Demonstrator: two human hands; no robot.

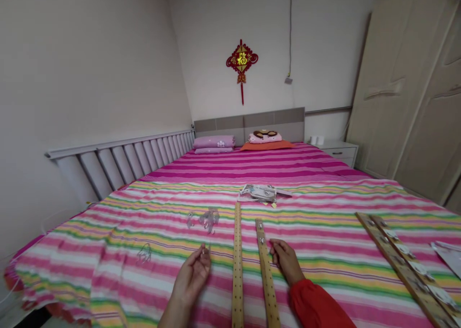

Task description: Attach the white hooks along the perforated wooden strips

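Note:
My left hand (193,273) is turned palm up, thumb and fingertips pinched on a small shiny piece (205,251) too small to name. My right hand (286,260), below a red sleeve, has its fingers curled at the right edge of a short wooden strip with holes (267,275). Whatever its fingertips grip, if anything, is hidden. Small shiny metal pieces (261,240) sit near the far end of that strip. Between my hands, left of it, lies a longer wooden strip with holes (237,265). Small transparent packets (209,218) lie beyond my left hand.
A striped sheet (334,241) covers the bed. Beyond the strips lies a plastic bag of parts (262,192). Wooden strips carrying white and metal pieces (406,265) lie at right. Thin wire-like pieces (144,253) lie at left. A radiator (122,162) lines the left wall.

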